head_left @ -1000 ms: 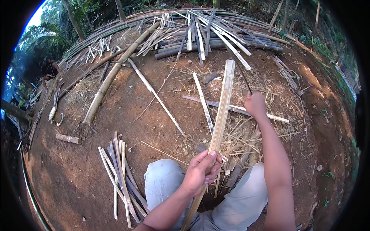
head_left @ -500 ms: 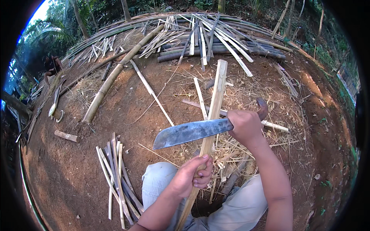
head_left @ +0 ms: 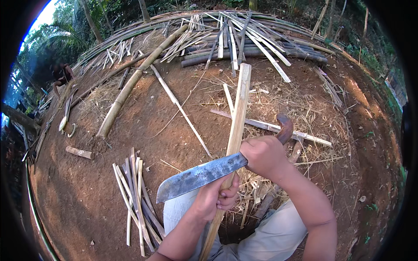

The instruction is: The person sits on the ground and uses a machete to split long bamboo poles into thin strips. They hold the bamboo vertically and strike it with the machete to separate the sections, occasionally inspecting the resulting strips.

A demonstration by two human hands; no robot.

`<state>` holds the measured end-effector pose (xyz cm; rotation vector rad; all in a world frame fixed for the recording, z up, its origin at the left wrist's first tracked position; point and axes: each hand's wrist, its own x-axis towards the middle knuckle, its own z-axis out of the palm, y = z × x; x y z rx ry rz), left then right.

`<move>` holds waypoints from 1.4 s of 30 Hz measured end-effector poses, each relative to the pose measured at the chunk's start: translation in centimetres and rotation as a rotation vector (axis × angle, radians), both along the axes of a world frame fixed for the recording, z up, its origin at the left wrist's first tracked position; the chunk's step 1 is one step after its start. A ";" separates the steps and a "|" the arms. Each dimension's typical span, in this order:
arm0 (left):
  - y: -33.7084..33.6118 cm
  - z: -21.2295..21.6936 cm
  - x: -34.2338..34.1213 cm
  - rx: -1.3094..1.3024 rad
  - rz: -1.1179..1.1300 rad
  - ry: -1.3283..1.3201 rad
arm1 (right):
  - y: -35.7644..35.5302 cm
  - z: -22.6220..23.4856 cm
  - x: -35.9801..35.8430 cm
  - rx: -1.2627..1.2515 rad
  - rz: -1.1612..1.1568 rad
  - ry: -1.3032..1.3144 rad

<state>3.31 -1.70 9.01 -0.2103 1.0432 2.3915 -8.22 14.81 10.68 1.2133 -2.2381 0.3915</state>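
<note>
Left hand clamped around the lower part of a long split bamboo strip, fingers wrapped tight, keeping it propped at a steep slant with the far end aimed up and away toward the woodpile. Held low, presumably so the upper length stays free for the blade and steady against it. Right hand closed on the dark curved handle of a broad machete, just above the left hand; blade lying crosswise in front of the strip, tip pointing left and slightly down, flat side worn and grey. Blade edge looks to meet the strip near the grip, though exact contact cannot be told. Both forearms entering from the lower edge, above knees in pale trousers.

Outward: a bundle of thin slats laid roughly parallel on the bare earth at the left, likely stacked within easy reach. Dry shavings and fibres scattered around the feet. Farther off, 1 long whole bamboo pole lying diagonally, a short cut stub at the left, and a heap of split lengths and dark poles across the top of the clearing.
</note>
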 end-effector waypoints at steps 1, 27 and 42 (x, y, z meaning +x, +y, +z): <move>-0.1 -0.2 0.0 0.003 0.000 0.002 | 0.0 -0.2 0.3 0.009 0.008 -0.033; 0.6 -1.0 0.3 -0.100 0.212 0.094 | 0.0 -0.7 1.9 0.027 0.013 -0.141; 2.1 -0.6 0.7 -0.244 0.251 0.102 | 1.1 -2.0 -1.6 -0.052 -0.203 0.020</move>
